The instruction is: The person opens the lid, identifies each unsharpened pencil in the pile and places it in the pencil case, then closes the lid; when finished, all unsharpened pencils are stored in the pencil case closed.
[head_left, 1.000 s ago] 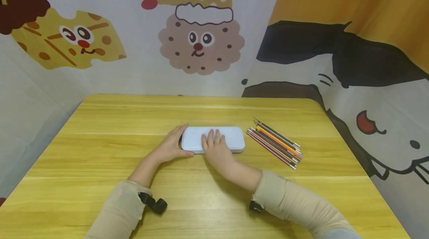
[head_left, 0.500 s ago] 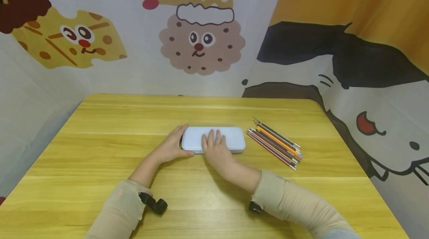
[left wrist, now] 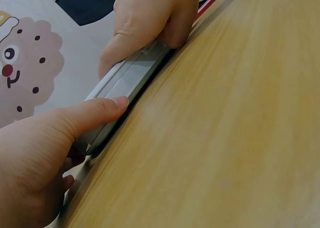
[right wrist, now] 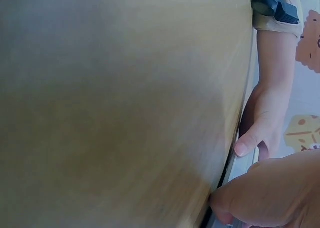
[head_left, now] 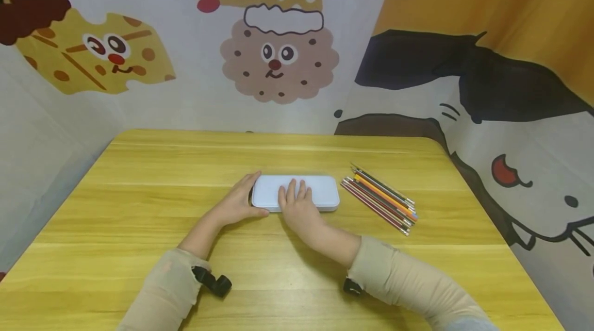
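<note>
A white, flat pencil case (head_left: 266, 190) with rounded corners lies closed on the wooden table, near its middle. My left hand (head_left: 234, 203) grips the case's left end, thumb along the front side and fingers round toward the back. In the left wrist view that thumb (left wrist: 102, 112) presses the front wall. My right hand (head_left: 303, 217) rests on the lid with spread fingers. Its thumb is hidden in the head view; the right wrist view shows the hand (right wrist: 272, 193) bent over the front edge of the case, close to the left thumb.
A loose bundle of several pencils (head_left: 380, 198), dark red, black, yellow and orange, lies just right of the case. The table (head_left: 153, 207) ends at a cloth backdrop (head_left: 185, 109) printed with cartoon figures. Each wrist wears a black camera mount (head_left: 215, 283).
</note>
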The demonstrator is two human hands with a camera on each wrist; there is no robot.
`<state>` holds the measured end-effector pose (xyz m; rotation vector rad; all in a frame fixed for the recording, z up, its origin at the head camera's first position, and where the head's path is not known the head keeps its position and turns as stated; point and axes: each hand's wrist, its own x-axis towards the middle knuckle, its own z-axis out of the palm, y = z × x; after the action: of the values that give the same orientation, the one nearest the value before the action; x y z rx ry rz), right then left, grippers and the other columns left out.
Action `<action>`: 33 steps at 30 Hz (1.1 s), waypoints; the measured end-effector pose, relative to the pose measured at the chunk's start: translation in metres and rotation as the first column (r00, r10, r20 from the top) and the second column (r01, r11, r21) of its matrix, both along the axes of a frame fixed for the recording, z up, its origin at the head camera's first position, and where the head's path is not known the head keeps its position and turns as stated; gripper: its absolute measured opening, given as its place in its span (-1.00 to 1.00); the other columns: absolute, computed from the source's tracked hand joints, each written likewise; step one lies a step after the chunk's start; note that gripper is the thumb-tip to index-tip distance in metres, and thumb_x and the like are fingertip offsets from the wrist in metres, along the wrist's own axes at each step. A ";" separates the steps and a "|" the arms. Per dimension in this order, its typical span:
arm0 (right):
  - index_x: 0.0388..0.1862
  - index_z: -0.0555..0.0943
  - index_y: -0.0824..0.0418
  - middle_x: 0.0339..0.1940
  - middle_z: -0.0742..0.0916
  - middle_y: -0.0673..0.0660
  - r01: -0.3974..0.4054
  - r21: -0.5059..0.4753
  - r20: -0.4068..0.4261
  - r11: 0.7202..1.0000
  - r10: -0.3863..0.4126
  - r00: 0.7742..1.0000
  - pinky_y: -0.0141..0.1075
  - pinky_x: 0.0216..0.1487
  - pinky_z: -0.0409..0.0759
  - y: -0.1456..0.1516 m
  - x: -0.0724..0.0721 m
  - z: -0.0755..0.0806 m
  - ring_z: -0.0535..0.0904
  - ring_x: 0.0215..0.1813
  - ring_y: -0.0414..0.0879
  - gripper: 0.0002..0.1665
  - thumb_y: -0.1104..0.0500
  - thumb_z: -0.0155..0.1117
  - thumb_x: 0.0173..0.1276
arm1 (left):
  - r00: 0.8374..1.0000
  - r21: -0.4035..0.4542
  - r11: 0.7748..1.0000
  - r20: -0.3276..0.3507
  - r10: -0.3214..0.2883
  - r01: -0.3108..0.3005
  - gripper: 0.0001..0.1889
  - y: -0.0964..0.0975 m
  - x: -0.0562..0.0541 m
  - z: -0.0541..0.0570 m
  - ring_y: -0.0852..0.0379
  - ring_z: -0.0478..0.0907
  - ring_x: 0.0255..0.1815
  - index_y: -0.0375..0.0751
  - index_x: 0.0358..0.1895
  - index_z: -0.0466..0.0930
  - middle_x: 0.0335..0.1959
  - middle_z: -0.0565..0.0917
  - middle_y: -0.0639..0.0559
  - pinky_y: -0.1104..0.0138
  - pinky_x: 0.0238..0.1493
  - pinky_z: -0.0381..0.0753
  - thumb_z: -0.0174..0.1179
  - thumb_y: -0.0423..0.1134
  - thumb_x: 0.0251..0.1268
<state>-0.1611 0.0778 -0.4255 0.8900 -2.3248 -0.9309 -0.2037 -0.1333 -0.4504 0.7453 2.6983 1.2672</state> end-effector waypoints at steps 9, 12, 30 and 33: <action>0.32 0.41 0.27 0.13 0.60 0.37 0.014 0.009 -0.003 1.000 -0.014 1.000 -0.09 -0.01 0.62 -0.001 -0.001 -0.001 0.60 0.05 0.23 -0.50 0.07 -0.14 0.52 | 1.000 0.019 1.000 0.013 -0.006 0.006 0.17 0.000 0.000 0.001 -0.23 0.18 0.35 -0.42 0.48 -0.07 0.42 0.16 -0.33 -0.09 0.33 0.16 0.51 -0.01 -0.10; 0.32 0.40 0.28 0.14 0.59 0.37 0.015 0.012 -0.002 1.000 -0.015 1.000 -0.09 -0.01 0.61 -0.001 -0.001 -0.001 0.60 0.05 0.23 -0.50 0.08 -0.14 0.52 | 1.000 0.019 1.000 0.014 -0.008 0.008 0.17 0.000 0.000 0.001 -0.23 0.17 0.36 -0.42 0.48 -0.08 0.42 0.15 -0.34 -0.10 0.33 0.16 0.51 -0.01 -0.09; 0.18 0.45 0.27 0.02 0.66 0.32 -0.042 -0.079 -0.047 0.996 0.039 0.998 -0.13 -0.05 0.63 0.000 -0.006 0.003 0.66 -0.06 0.19 -0.58 0.09 0.03 0.44 | 0.999 0.033 0.999 0.031 -0.005 0.003 0.19 0.000 0.001 0.000 -0.21 0.13 0.38 -0.42 0.49 -0.15 0.44 0.11 -0.33 -0.08 0.36 0.11 0.52 -0.12 -0.11; 0.21 0.43 0.28 0.06 0.64 0.34 -0.045 -0.096 0.000 0.994 0.045 0.999 -0.13 -0.03 0.62 0.003 -0.004 0.006 0.64 -0.02 0.20 -0.55 0.11 0.09 0.42 | 0.999 0.038 0.999 0.040 0.000 -0.002 0.20 0.001 -0.001 -0.002 -0.19 0.15 0.37 -0.39 0.50 -0.16 0.44 0.11 -0.31 -0.07 0.35 0.13 0.52 -0.12 -0.11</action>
<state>-0.1656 0.0803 -0.4197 0.9001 -2.3205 -0.7927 -0.2045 -0.1328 -0.4525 0.7147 2.6506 1.3224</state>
